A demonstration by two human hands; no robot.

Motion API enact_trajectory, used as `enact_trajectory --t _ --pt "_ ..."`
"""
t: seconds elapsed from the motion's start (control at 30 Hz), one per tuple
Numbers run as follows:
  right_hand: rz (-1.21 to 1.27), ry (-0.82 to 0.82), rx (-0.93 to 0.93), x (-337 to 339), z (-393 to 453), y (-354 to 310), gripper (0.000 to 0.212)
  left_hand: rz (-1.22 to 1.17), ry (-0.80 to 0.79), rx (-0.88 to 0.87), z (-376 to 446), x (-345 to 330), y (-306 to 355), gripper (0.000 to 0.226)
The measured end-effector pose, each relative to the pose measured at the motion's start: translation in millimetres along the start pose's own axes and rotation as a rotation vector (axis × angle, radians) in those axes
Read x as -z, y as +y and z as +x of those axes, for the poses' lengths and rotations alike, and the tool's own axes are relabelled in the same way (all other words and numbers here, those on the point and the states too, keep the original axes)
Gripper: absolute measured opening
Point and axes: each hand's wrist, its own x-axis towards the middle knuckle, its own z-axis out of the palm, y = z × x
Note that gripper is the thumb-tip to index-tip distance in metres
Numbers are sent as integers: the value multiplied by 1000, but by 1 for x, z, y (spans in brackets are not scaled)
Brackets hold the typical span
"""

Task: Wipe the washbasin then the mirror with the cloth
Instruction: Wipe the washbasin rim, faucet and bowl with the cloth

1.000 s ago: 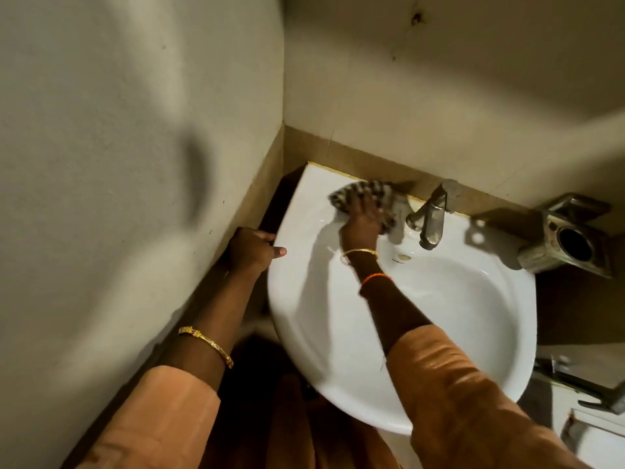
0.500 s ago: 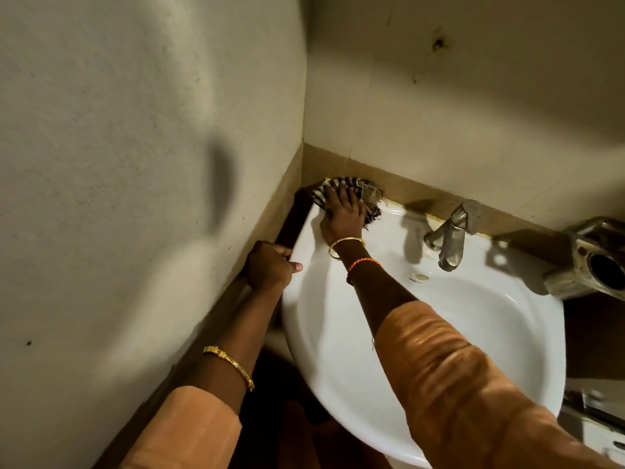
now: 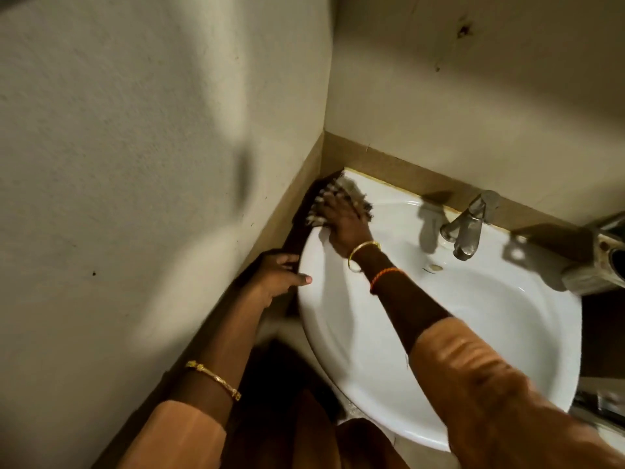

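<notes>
Washbasin (image 3: 439, 333): white, fixed in the wall corner, with a metal tap (image 3: 466, 228) mounted at 1 o'clock on its rim. The striped cloth (image 3: 341, 194), blurred, was pressed flat against the rim's 11 o'clock corner under the right hand (image 3: 341, 225), whose fingers were spread over it. The left hand (image 3: 277, 275) was closed around the basin's edge at 9 o'clock, thumb laid on top. No mirror was captured.
</notes>
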Motion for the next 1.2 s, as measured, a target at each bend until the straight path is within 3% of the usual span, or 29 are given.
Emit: enact_trajectory --t 0.1,0.17,0.3,0.37,0.43,0.53,0.67,0.73,0.8,0.93,1.07,1.2 --pt "-26 -78 -186 10 36 0 60 -35 7 -12 2 1 -11 55" --pt "-51 -60 -208 2 30 -9 58 -102 49 -6 4 0 -19 44" --pt "85 22 -82 -24 -24 -30 58 -365 93 62 0 2 -26 51" --pt "188 36 -1 -39 -65 -46 55 -414 99 92 -1 -2 -26 43" --pt "224 -8 32 -46 -94 -56 59 -387 118 95 -1 -5 -24 25" --pt "132 -55 37 -36 -75 -45 55 -344 127 118 -3 -6 -19 19" --pt "91 -39 -234 -18 -8 -36 56 -312 101 116 -8 -4 -21 14" --pt "128 -3 -312 -19 -4 -44 57 -312 114 108 -10 -4 -23 23" --pt "199 36 -262 -29 -22 -53 55 -331 125 103 -12 -8 -21 37" --pt "337 85 -105 -56 -84 -76 45 -324 226 75 -10 -16 -13 35" --pt "261 76 -108 -43 -51 -56 53 -220 324 38 -5 -24 -12 49" --pt "178 157 -199 -12 -7 -12 60 62 379 -184 -6 -34 -3 34"
